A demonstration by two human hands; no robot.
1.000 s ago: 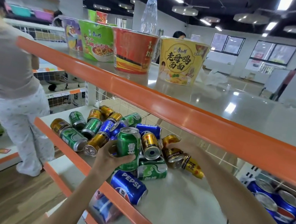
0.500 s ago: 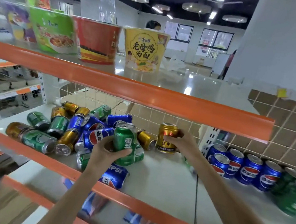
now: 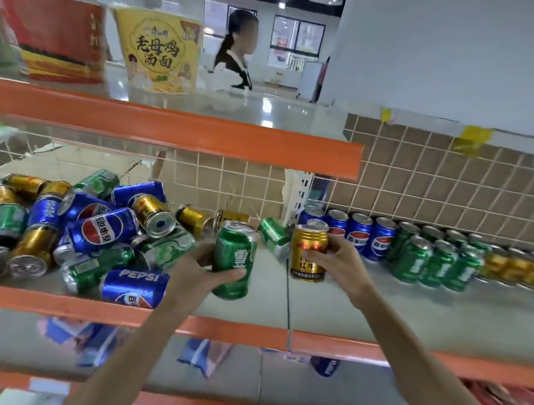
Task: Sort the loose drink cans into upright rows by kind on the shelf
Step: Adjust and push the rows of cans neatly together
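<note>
My left hand (image 3: 195, 269) grips an upright green can (image 3: 233, 259) above the middle shelf (image 3: 415, 314). My right hand (image 3: 336, 259) holds an upright gold can (image 3: 308, 253) just to its right, above the shelf seam. A jumbled heap of loose cans (image 3: 81, 226), blue, green and gold, lies on its sides on the left half. Against the tiled back wall on the right stand upright rows: blue Pepsi cans (image 3: 358, 231), then green cans (image 3: 434, 258), then gold cans (image 3: 526, 267).
An orange rail (image 3: 152, 124) of the upper shelf hangs above, carrying noodle cups (image 3: 158, 51). The shelf's front orange edge (image 3: 442, 362) runs below my forearms. A white upright post (image 3: 297, 196) stands at the shelf seam. A person (image 3: 235, 55) stands beyond the shelving.
Both hands moved right with their cans, away from the heap. My view swung right, bringing the upright green and gold rows into sight.
</note>
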